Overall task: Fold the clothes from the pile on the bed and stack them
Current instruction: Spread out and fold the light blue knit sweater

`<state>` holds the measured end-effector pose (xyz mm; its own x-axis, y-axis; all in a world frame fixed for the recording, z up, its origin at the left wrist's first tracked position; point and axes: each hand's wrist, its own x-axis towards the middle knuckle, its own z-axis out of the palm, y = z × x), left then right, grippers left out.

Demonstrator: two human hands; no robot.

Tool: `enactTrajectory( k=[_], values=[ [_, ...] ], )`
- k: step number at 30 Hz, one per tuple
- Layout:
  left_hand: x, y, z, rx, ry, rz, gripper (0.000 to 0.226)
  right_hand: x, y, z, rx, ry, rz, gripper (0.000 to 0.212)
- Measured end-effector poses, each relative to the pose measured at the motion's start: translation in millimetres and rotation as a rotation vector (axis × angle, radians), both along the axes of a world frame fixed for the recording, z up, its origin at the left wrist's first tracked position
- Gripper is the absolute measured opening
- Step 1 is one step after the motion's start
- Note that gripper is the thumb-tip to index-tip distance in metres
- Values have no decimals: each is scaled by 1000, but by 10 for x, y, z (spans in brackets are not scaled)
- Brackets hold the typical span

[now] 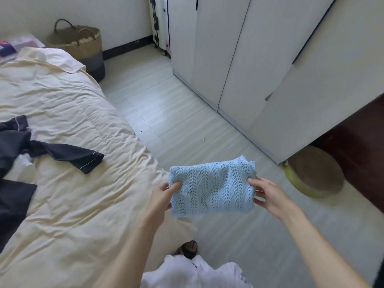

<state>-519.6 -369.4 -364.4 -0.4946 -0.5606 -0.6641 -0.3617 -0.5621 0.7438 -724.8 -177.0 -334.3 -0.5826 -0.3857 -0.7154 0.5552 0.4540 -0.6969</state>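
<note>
Head camera view, looking down past the bed's edge: a person holds a folded light-blue openwork knit [212, 187] in the air over the tiled floor [166, 113], just off the corner of the cream-covered bed [72, 125]. The left hand [164, 194] pinches the knit's left edge with thumb on top and fingers beneath; the right hand [268, 194] pinches the right edge, fingertips curled onto the fabric. The knit looks light, soft and limp, its lower edge drooping a little between the two grips, and its lacy holes seem likely to snag a fingertip or stretch if pulled; support at both short edges, or a flat palm under the middle, would probably keep the fold from slipping open. Dark garments [62, 154] lie unfolded on the bed's left side, well apart from the knit, so the pile appears unfinished. A woven basket [81, 44] stands near the far wall, beside white wardrobe doors [239, 59].
</note>
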Motion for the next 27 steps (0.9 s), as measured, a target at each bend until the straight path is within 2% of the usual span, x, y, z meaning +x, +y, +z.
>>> enactTrajectory(
  k=[4,9,14,18,22,27],
  values=[
    [-487,-17,-12,6,-19,22,8,-591,-70,-60,2,-26,38,10],
    [-1103,41,-135,31,-57,172,12,-1429,-334,-153,17,-36,182,7],
    [-1758,259,-191,87,-44,392,20,-2307,-641,-145,32,19,428,8],
    [-2125,501,-227,162,-32,582,18,-2821,-1016,-59,63,69,665,7],
    [-2237,568,-266,189,-3,771,18,-2966,-1616,-94,87,108,885,7],
    [-2125,466,-343,232,20,1070,23,-2615,-2489,-230,86,128,1143,7]
  ],
)
